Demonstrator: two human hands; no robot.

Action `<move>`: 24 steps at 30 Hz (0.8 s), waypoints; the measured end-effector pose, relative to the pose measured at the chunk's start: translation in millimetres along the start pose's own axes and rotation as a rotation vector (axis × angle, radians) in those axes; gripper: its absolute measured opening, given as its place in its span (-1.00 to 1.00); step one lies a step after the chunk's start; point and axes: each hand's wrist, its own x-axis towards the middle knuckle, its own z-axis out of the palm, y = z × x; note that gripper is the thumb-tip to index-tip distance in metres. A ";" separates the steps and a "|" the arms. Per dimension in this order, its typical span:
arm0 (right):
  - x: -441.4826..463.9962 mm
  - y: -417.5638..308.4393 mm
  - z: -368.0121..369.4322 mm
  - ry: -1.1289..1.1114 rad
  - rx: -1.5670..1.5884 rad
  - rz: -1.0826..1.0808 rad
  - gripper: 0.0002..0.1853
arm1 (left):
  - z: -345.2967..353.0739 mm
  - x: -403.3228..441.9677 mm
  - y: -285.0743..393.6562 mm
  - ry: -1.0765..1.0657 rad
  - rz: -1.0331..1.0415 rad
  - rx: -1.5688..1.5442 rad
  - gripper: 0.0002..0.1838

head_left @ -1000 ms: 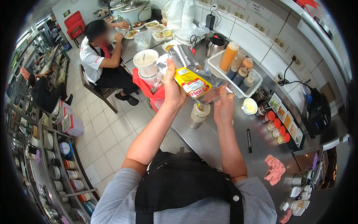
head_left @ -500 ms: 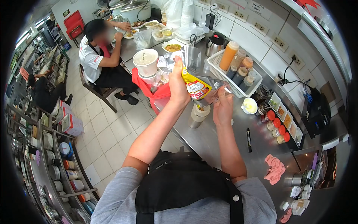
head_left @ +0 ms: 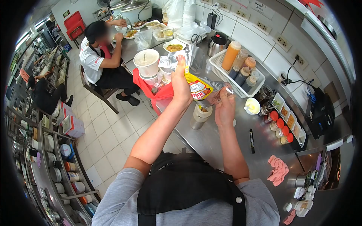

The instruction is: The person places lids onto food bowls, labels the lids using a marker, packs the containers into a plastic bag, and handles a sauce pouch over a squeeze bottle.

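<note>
Both my hands hold a yellow and silver foil pouch (head_left: 200,87) with red lettering, tilted downward over the counter. My left hand (head_left: 181,84) grips its upper, crumpled end, thumb up. Around the lower right end of the pouch my right hand (head_left: 225,107) is closed. Directly under the pouch stands a round container (head_left: 200,118) with an open mouth; something yellowish shows at its rim. Whether anything flows from the pouch cannot be made out. Left of my left hand, a red plastic bag (head_left: 156,94) surrounds white lidded tubs (head_left: 147,63).
A white basket (head_left: 250,92) of sauce bottles stands against the wall. Nearby are a small white cup (head_left: 252,106), red-lidded jars (head_left: 278,127), a black marker (head_left: 252,141) and a pink cloth (head_left: 278,170). A seated person (head_left: 100,56) is at the counter's far end, beside dishes of food.
The pouch has shifted very slightly within my hands, which stay almost in place. The seated person's far hand has moved a little to the left.
</note>
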 end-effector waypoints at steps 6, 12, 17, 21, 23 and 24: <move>-0.4 2.4 0.0 -0.012 0.016 -0.009 -0.77 | -0.1 -2.5 2.3 -0.003 0.004 0.006 -0.49; -0.6 -1.1 -1.0 -0.041 0.000 -0.004 -0.75 | 3.3 -4.1 7.9 -0.002 -0.028 -0.121 -0.59; 0.9 -1.8 0.3 0.056 0.015 -0.007 -0.76 | -15.8 -0.8 13.4 -0.098 0.042 -0.218 -0.63; 7.7 7.6 -18.8 -0.022 -0.054 -0.004 -0.74 | -21.8 -2.6 17.7 -0.084 0.078 -0.237 -0.65; 6.8 6.1 -16.7 -0.002 -0.043 0.035 -0.73 | -56.9 9.4 6.9 -0.218 0.053 -0.290 -0.70; 5.0 2.8 -9.9 -0.004 -0.029 0.022 -0.70 | -70.5 14.9 4.9 -0.355 0.029 -0.342 -0.64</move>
